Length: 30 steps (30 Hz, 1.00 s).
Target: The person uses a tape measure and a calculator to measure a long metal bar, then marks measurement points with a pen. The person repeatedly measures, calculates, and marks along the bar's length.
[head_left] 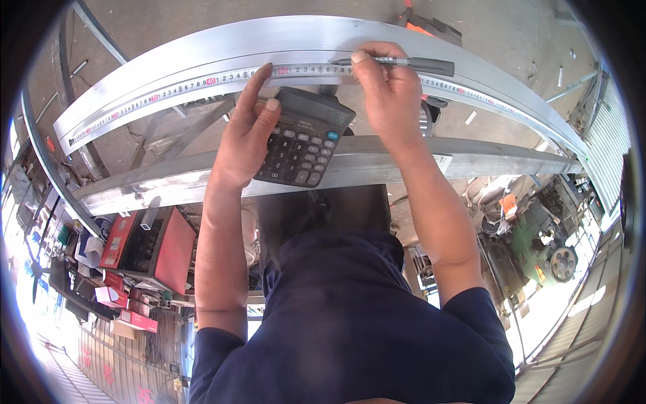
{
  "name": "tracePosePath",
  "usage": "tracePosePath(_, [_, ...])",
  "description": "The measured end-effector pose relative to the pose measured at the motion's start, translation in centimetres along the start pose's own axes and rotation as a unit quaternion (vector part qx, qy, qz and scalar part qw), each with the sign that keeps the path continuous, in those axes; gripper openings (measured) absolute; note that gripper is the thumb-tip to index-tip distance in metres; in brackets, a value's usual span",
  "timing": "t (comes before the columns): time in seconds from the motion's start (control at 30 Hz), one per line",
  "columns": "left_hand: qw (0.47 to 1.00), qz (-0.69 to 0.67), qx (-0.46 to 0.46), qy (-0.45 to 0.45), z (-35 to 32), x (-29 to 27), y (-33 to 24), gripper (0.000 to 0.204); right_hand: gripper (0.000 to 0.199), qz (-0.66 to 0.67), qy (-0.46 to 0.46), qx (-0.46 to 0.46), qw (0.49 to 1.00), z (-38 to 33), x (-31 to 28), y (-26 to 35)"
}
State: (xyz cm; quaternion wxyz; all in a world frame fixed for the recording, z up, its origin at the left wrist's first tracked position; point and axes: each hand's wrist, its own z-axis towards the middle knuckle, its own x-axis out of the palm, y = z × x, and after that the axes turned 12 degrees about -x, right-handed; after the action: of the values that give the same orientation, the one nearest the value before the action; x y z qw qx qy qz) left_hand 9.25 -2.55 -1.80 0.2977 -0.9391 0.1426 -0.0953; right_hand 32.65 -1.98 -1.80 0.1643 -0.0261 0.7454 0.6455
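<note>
A long silver metal bar [215,48] crosses in front of me, with a tape measure [182,91] stretched along it. My left hand [239,145] grips the left side of a dark calculator [311,141]; its thumb lies over the casing and its index finger reaches to the tape's edge. The calculator is tilted, its keys facing me. Between thumb and fingers, my right hand [392,94] pinches a dark marker pen [431,65]. The pen lies nearly level above the tape, its tip pointing left, close to the bar's face.
A second metal beam [488,156] runs across nearer to me, below the calculator. At lower left stands a red machine or cabinet [171,249], with red and white boxes [138,320] beside it. An orange and black tool [431,28] lies on the floor beyond the bar.
</note>
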Motion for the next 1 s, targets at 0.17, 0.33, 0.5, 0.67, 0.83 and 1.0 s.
tracePosePath(0.17, [1.000,-0.013,0.006,-0.006,-0.3,-1.1,0.1,0.057,0.020,0.008,-0.021,0.018,1.000,-0.1,0.2,0.2])
tracePosePath(0.33, [1.000,-0.008,-0.005,-0.007,-0.3,-1.6,0.1,0.056,0.019,0.011,-0.012,0.020,1.000,0.0,0.4,0.7])
tracePosePath(0.5, [1.000,-0.019,-0.005,0.000,-0.3,-1.6,-0.1,0.056,0.022,0.001,0.005,0.017,1.000,0.3,0.7,1.4])
tracePosePath(0.67, [1.000,-0.021,-0.002,0.004,-0.3,-1.6,-0.1,0.056,0.023,0.020,0.006,-0.007,1.000,0.3,1.7,1.8])
tracePosePath(0.83, [1.000,-0.020,-0.002,0.005,-0.4,-1.7,-0.1,0.056,0.020,-0.008,0.030,-0.013,0.999,0.5,1.9,1.4])
tracePosePath(1.0, [1.000,-0.015,-0.003,0.003,-0.4,-1.7,-0.1,0.055,0.020,-0.051,0.035,-0.047,0.997,0.5,2.0,1.0])
